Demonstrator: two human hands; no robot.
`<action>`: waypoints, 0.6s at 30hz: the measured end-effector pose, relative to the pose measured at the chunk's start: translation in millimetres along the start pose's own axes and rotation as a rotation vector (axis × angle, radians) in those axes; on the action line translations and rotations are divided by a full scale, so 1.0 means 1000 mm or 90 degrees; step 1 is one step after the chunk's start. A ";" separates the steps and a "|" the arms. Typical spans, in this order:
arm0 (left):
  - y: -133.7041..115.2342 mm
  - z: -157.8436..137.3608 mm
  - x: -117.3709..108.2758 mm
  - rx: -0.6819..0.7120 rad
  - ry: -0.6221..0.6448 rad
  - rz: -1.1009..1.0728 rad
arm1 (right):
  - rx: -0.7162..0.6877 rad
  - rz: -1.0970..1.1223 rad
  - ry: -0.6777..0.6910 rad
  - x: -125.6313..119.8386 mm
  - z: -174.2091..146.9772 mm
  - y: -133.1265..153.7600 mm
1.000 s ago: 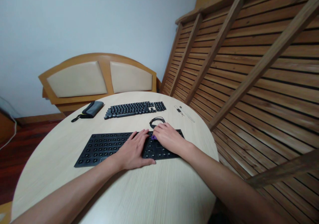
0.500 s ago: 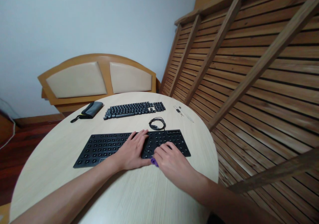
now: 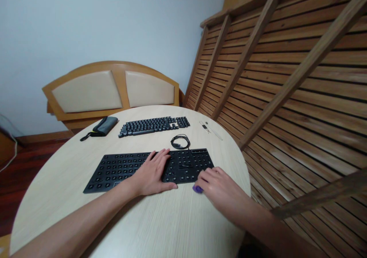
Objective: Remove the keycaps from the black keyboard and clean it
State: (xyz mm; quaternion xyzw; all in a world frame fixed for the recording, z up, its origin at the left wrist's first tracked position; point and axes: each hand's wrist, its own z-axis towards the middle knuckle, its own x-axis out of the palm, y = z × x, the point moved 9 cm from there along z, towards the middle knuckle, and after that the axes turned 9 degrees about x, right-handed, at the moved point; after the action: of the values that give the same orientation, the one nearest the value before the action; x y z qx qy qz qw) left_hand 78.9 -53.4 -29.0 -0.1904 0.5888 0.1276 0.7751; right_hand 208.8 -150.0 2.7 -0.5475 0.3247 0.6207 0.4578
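A black keyboard base (image 3: 120, 168), stripped of its keycaps, lies across the table in front of me. My left hand (image 3: 153, 174) rests spread on its middle, with the thumb along the front edge. At the base's front right edge is my right hand (image 3: 213, 183), its fingers curled round a small purple cloth (image 3: 197, 189). Most of the cloth is hidden in the grip. Behind the base sits its coiled black cable (image 3: 180, 141). Farther back, the loose black keycaps (image 3: 149, 125) are laid out in keyboard order, with a gap near the right.
The round, pale wooden table (image 3: 157, 223) carries a grey and black pouch (image 3: 104, 127) at back left. Small thin tools (image 3: 205, 127) lie at back right. A slatted wooden panel (image 3: 275, 86) leans close along the right side, and a headboard (image 3: 114, 86) stands behind.
My right hand has moved right along the keyboard base's front edge with the purple cloth, away from my left thumb. My left hand stays where it was.
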 end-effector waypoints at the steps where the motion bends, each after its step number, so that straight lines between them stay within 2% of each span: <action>1: 0.000 0.000 0.000 -0.002 0.004 0.002 | 0.021 0.029 0.008 -0.005 0.003 -0.007; 5: -0.001 0.000 -0.002 -0.002 0.007 0.000 | 0.185 0.098 -0.054 -0.025 0.021 -0.052; 7: -0.002 0.000 -0.002 0.000 0.006 -0.005 | 0.249 0.085 -0.072 -0.026 0.030 -0.071; 9: -0.001 0.000 -0.002 -0.003 0.010 -0.005 | 0.280 0.071 -0.055 -0.019 0.040 -0.082; 14: -0.001 0.000 -0.001 -0.007 0.015 0.010 | 0.253 0.048 0.023 0.004 0.058 -0.080; 18: -0.001 0.000 -0.001 -0.003 0.012 0.011 | 0.217 0.011 0.046 0.007 0.061 -0.075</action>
State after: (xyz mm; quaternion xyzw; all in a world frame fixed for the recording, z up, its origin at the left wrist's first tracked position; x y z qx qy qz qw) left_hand 79.2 -53.7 -28.1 -0.1885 0.5972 0.1340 0.7680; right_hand 255.0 -65.5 15.2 -0.4808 0.4460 0.5408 0.5267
